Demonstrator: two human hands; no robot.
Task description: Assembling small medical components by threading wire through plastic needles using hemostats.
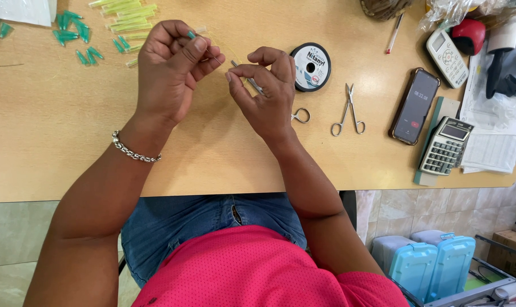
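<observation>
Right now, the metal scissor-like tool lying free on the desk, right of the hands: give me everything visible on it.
The metal scissor-like tool looks like bright steel, thin and slender, with two round finger loops at the end nearest the person and a narrow tip pointing away. Its handles are spread a little, so it lies slightly open and flat on the wooden desk. It sits between the black thread spool and the dark phone, touching neither. No hand touches it.

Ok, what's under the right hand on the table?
Under the right hand a metal tool shows its ring handle at one side and its tip beside the fingers. The hand covers its middle, so its exact kind cannot be told. Beneath lies the wooden table.
</observation>
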